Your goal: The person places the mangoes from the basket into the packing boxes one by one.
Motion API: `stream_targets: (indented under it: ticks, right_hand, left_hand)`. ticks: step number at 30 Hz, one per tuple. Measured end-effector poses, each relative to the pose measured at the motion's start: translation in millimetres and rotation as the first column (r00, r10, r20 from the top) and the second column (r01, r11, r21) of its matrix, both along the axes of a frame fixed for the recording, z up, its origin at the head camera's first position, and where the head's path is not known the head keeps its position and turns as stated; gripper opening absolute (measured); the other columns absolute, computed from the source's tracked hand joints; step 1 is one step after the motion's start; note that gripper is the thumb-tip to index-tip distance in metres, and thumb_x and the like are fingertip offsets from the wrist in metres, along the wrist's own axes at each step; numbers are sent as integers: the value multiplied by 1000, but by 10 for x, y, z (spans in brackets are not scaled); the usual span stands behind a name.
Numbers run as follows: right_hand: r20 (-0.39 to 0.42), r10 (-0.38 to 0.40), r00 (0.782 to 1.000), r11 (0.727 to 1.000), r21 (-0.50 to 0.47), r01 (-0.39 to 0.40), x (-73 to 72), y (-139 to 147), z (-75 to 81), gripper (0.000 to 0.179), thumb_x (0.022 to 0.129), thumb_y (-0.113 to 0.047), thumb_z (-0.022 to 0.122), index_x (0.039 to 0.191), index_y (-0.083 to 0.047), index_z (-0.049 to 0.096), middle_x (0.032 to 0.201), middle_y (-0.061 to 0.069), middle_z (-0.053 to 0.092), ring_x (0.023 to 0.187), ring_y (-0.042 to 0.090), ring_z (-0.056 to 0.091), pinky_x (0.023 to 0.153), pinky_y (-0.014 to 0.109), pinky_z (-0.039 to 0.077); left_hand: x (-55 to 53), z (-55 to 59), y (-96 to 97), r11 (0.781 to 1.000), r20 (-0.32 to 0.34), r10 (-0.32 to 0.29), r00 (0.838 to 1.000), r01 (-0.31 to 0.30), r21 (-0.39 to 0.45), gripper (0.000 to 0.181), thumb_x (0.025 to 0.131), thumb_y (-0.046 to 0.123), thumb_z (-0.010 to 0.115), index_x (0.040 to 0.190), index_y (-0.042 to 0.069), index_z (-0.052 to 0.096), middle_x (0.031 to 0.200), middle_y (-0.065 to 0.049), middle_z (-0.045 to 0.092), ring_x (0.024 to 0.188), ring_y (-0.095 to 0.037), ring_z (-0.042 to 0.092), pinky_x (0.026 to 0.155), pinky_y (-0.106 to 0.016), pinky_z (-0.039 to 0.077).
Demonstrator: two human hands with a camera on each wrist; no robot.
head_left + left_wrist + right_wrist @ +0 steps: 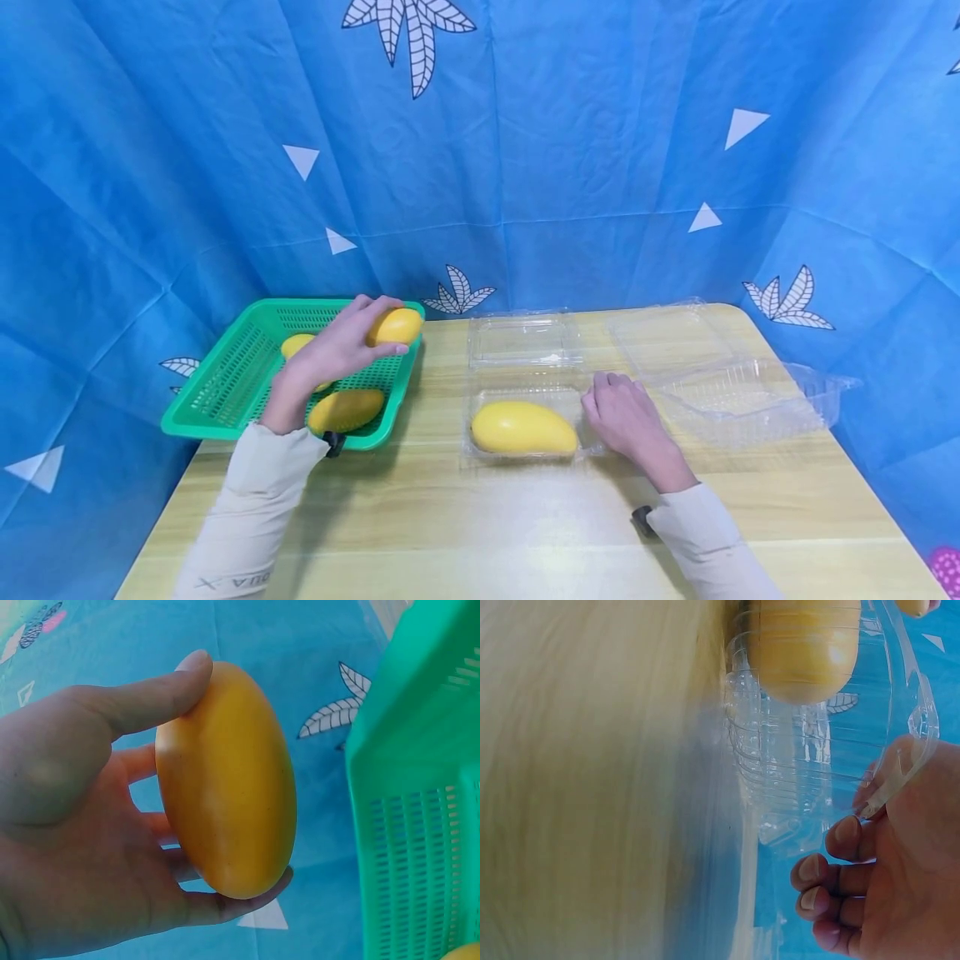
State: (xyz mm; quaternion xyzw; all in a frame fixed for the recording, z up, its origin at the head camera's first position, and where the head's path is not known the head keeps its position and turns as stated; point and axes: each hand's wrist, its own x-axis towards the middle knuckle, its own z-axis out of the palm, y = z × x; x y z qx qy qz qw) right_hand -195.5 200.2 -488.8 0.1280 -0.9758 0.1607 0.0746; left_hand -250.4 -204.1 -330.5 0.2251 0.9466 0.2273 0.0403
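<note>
My left hand [326,354] holds a yellow mango [397,327] above the right side of a green basket [225,392]. In the left wrist view, the thumb lies over one end of this mango [229,780] and the fingers curl behind and below it. Another mango [523,427] lies in the base of an opened clear plastic clamshell box [521,340], whose lid is folded back behind it. My right hand [628,417] pinches the box's right rim, as the right wrist view shows; its other fingers are curled.
In the basket lie more mangoes, one [347,411] at the front and a partly hidden one [296,344] behind my left hand. A second opened clear box [757,408] stands at the right of the wooden table [465,533]. Blue patterned cloth [570,150] hangs around the table.
</note>
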Motion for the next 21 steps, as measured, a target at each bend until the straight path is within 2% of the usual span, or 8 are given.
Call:
stream_targets:
  ticks: [8, 14, 21]
  right_hand:
    - [11, -1, 1000, 1000, -7, 1, -6, 8, -7, 24, 104, -16, 45, 82, -9, 50, 72, 4, 46, 70, 24, 47, 69, 41, 44]
    - [13, 0, 1000, 1000, -5, 0, -4, 4, 0, 24, 104, -16, 45, 81, -10, 49, 72, 4, 45, 69, 24, 46, 69, 41, 44]
    - [4, 5, 1000, 1000, -5, -5, 5, -5, 19, 25, 104, -16, 45, 80, -9, 49, 71, 4, 45, 69, 24, 46, 68, 42, 44]
  left_hand:
    - [111, -1, 167, 999, -50, -16, 999, 18, 49, 59, 94, 34, 77, 144, 13, 52, 120, -14, 52, 105, -30, 47, 80, -43, 45]
    - [149, -39, 286, 996, -64, -24, 998, 29, 80, 57, 96, 34, 74, 144, 14, 51, 122, -13, 54, 107, -31, 43, 82, -44, 39]
    - [196, -59, 432, 992, -81, -28, 996, 38, 123, 57, 97, 39, 71, 146, 17, 50, 123, -8, 55, 105, -27, 44, 81, -42, 40]
